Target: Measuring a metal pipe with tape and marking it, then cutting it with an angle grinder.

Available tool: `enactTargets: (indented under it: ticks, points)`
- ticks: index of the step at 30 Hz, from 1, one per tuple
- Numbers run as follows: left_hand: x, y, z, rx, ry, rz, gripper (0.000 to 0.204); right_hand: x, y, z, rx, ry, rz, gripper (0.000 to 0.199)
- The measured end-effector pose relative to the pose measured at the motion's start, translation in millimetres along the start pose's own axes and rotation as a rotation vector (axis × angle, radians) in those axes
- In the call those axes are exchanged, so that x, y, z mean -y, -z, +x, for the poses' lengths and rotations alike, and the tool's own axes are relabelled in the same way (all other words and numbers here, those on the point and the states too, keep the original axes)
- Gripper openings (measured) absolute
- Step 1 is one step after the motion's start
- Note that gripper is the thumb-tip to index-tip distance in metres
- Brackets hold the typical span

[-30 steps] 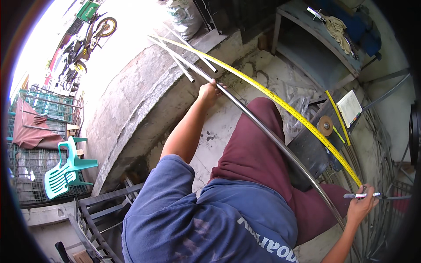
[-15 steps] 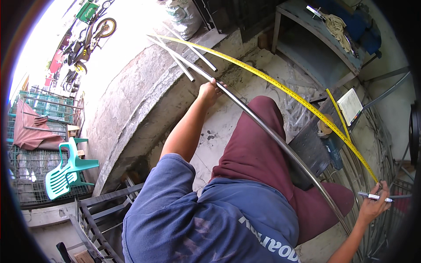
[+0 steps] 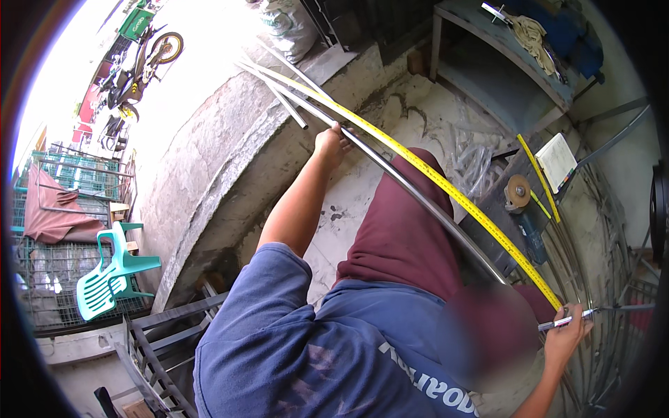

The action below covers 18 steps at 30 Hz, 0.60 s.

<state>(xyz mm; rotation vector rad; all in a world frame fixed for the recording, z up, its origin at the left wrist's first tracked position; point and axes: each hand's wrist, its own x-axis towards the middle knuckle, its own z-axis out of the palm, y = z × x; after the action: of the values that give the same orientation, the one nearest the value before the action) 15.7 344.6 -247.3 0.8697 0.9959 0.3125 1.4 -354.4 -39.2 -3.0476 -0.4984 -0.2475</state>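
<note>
Daylight glares at upper left; edges bend into black; blur smears, apparently, the right thigh [image 3: 491, 327].

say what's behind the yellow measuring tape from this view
Behind the yellow measuring tape, the maroon trousers, pale floor and a dark surface show along its edges. Whatever lies directly behind the strip is covered.

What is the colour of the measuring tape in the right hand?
The measuring tape is yellow with dark markings, seen best in the head view.

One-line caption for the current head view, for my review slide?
Left hand gripping a long metal tube, right hand holding a marker and a yellow tape measure stretched beside it.
</note>
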Motion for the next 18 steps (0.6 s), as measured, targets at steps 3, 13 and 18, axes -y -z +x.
enactTargets:
  ticks: [3,13,18]
  points:
    - [-3.1,-1.6,-6.6,-0.020,0.000,0.017,0.033,11.4,3.1,-9.8,0.085,-0.063,0.059,0.019]
    - [0.6,1.0,-5.6,-0.012,0.035,0.020,0.027,20.3,18.2,-20.3,0.260,-0.149,0.069,0.018]
    - [-16.1,39.1,30.3,-0.069,-0.048,0.177,0.022,26.4,22.3,-7.5,0.294,-0.111,0.158,0.015]
